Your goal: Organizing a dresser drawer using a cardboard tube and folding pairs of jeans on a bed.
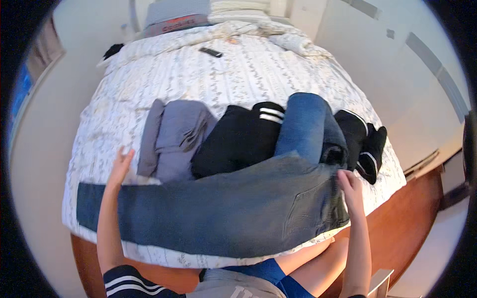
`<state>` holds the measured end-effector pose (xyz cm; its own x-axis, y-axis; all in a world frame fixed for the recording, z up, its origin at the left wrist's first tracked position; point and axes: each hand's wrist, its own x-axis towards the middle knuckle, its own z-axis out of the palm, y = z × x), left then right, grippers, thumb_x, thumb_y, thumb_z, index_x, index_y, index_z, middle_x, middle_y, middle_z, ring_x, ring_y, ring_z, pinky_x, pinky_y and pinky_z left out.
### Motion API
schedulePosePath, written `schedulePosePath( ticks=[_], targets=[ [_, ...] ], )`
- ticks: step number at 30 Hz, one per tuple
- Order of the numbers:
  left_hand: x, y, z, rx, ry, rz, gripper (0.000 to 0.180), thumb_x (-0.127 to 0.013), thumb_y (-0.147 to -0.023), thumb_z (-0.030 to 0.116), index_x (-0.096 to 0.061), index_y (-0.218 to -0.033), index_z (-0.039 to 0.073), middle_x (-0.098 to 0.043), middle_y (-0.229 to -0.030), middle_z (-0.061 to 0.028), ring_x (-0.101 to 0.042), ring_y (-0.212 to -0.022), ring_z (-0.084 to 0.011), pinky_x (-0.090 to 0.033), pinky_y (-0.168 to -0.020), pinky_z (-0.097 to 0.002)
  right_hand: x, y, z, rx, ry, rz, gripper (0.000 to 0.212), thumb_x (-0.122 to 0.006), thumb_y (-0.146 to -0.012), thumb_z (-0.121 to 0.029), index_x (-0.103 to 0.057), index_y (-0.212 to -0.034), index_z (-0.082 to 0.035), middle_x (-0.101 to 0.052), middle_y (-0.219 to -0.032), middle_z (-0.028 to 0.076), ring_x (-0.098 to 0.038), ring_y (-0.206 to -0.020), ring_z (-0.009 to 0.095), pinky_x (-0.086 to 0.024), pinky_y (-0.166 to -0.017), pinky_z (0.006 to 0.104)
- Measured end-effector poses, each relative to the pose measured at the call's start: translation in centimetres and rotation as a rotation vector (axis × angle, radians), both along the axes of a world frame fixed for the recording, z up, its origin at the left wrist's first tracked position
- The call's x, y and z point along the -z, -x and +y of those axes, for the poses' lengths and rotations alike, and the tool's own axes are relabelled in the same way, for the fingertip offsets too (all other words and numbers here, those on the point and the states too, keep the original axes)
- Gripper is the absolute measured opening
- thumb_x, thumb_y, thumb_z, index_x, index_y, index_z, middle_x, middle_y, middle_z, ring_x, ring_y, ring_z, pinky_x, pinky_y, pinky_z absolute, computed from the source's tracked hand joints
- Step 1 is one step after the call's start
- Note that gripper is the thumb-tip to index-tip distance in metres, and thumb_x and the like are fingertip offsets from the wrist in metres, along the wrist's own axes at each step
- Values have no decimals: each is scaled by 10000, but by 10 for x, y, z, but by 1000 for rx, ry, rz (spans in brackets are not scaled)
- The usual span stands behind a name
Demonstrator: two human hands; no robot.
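A pair of dark grey-blue jeans (198, 213) lies lengthwise across the near edge of the bed, legs toward the left and waist at the right. My right hand (351, 186) is closed, pinching the jeans at the waist end. My left hand (121, 165) is raised just beyond the leg end, fingers apart and holding nothing. Behind the jeans sit a folded grey garment (184, 126), a folded black garment with white stripes (238, 139), folded blue jeans (304, 124) and a black piece with white trim (352, 131). The dark jeans overlap the near edges of some of these.
A white patterned cover (164, 74) spreads over the bed. Farther back lie a black remote control (210, 52) and pillows (176, 9). At the far right edge is a small black garment (372, 156). Walls flank both sides; brown floor (392, 228) shows at the right.
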<state>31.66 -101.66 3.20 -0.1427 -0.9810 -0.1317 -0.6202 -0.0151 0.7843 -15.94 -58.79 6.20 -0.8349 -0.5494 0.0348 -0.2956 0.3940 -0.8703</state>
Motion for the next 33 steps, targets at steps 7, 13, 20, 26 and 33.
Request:
schedulePosePath(
  ticks=[7,13,20,26,33],
  targets=[
    [40,107,-26,215,-731,867,805,-543,-890,610,-426,-1387,-12,-532,-1343,-176,-547,-1200,-295,-444,-1002,-407,-47,32,-12,24,-27,452,172,-675,-853,-144,-630,-872,21,-640,-761,125,-623,-709,175,-479,-663,311],
    [42,115,0,133,-774,808,756,-540,-900,591,-449,-1377,12,-554,-1325,-162,-557,-1191,-291,-451,-1006,-424,-45,-22,-58,-306,-418,195,454,-539,-946,-407,-641,-946,36,-640,-850,279,-628,-895,426,-482,-808,427],
    [55,124,1,252,-926,986,719,-492,-921,585,-452,-1378,32,-548,-1325,-168,-563,-1168,-322,-445,-1011,-440,9,31,-57,-293,-709,-372,915,-383,-896,-709,-583,-1124,154,-653,-992,287,-653,-954,325,-483,-876,357],
    [99,142,-13,438,-516,990,475,-411,-1003,376,-504,-1307,23,-583,-1242,-165,-567,-1136,-264,-466,-978,-424,33,20,-90,-260,-190,-747,1025,-383,-855,-775,-347,-1398,94,-426,-1409,236,-421,-1307,287,-328,-1081,356],
    [93,147,-28,343,-189,818,437,-393,-1006,326,-514,-1296,22,-594,-1227,-152,-571,-1125,-250,-460,-984,-405,20,16,-129,-309,45,-821,977,-443,-869,-718,-122,-1521,-65,-268,-1526,173,-315,-1385,270,-330,-1112,408]
  ],
)
